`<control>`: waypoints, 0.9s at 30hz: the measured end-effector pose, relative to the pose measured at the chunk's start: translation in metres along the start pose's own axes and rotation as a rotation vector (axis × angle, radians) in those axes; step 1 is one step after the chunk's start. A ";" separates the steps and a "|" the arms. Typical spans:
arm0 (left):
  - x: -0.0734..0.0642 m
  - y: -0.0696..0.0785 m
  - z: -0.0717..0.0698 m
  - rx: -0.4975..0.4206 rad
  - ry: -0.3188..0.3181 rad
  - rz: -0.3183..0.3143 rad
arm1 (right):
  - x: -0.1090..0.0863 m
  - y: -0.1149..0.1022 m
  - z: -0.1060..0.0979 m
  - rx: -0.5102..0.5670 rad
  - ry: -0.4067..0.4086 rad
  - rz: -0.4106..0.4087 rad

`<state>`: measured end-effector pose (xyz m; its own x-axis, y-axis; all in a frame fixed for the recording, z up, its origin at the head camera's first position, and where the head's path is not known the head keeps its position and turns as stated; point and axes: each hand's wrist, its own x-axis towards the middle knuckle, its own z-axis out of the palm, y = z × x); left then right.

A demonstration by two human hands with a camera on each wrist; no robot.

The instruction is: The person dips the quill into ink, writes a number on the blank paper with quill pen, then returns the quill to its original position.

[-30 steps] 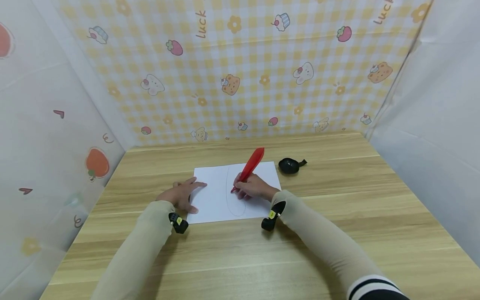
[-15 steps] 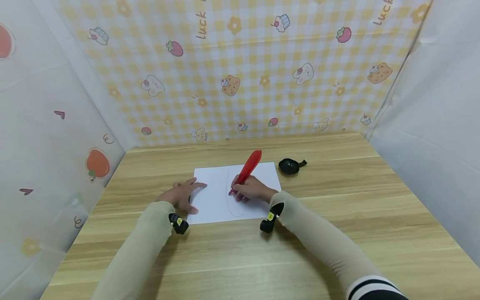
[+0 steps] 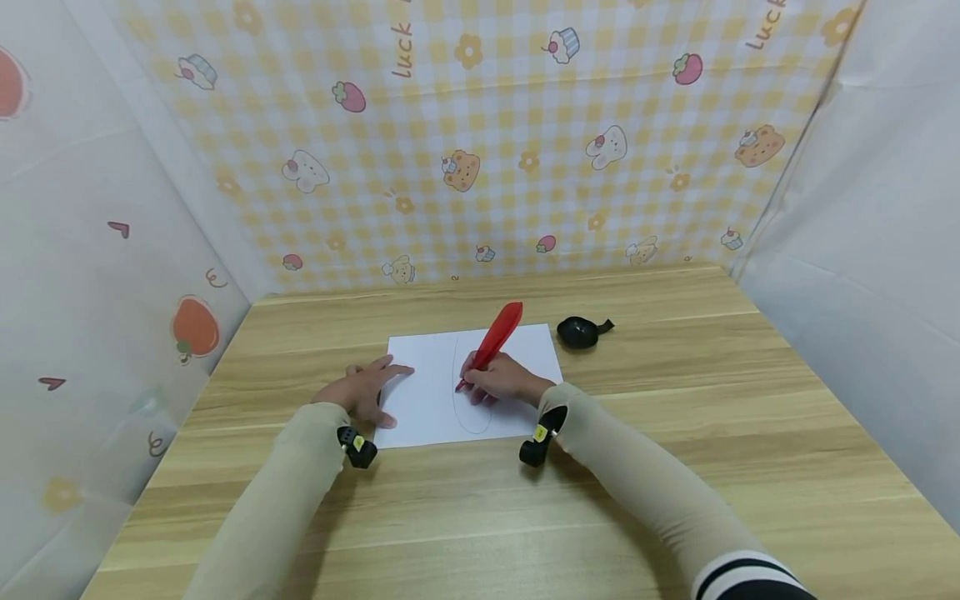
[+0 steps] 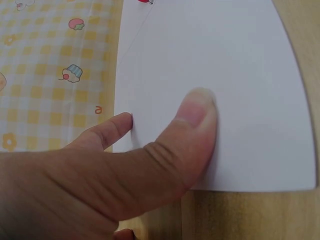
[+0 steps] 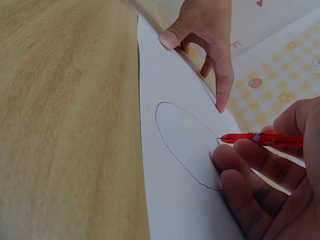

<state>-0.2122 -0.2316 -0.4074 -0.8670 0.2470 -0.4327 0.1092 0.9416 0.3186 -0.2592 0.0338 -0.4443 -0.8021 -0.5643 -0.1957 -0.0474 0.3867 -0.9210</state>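
A white sheet of paper (image 3: pixel 420 408) lies on the table. My left hand (image 3: pixel 360 390) rests on its left edge with thumb and fingers spread; the left wrist view shows the thumb (image 4: pixel 185 130) lying on the sheet. My right hand (image 3: pixel 504 377) grips a red pen (image 3: pixel 500 333) whose upper end widens like a feather. In the right wrist view the pen tip meets the paper at a thin, dark, long rounded outline (image 5: pixel 168 146). Part of that outline is hidden behind the right hand's fingers.
A black rounded object (image 3: pixel 578 332) with a short stub lies just right of the paper's far corner; its kind is unclear. The wood-grain table (image 3: pixel 450 525) runs back to a yellow checked cloth (image 3: pixel 525 200). White sheeting hangs at both sides.
My right hand and the pen have shifted slightly left and towards me, the tip moving along the outline's left side. The left hand and the paper have stayed put.
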 end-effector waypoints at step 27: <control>0.003 -0.001 0.000 0.010 -0.009 0.000 | 0.000 0.001 0.000 -0.004 -0.039 -0.002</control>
<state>-0.2148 -0.2321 -0.4089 -0.8628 0.2491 -0.4399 0.1145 0.9438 0.3100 -0.2593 0.0344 -0.4456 -0.7780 -0.5933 -0.2068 -0.0514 0.3881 -0.9202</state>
